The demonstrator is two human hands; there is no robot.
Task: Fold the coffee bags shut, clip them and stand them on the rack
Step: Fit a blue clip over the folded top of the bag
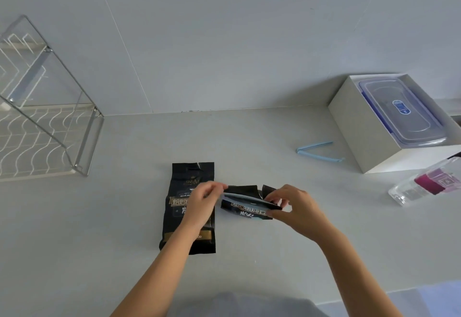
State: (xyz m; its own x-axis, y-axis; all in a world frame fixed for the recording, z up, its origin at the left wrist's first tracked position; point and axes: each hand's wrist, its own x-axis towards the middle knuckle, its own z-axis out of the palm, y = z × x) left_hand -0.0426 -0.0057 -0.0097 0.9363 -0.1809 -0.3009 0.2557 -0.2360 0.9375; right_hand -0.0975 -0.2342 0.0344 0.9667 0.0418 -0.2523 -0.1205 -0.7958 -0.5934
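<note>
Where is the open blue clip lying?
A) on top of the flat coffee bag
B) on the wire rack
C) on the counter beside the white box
C: the blue clip lies open in a V on the counter, just left of the white box.

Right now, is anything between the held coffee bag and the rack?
Only the second coffee bag, lying flat on the counter just left of the held coffee bag, partly under the left hand. Past it, nothing visible stands before the rack. Lifting over should probably clear it.
</note>
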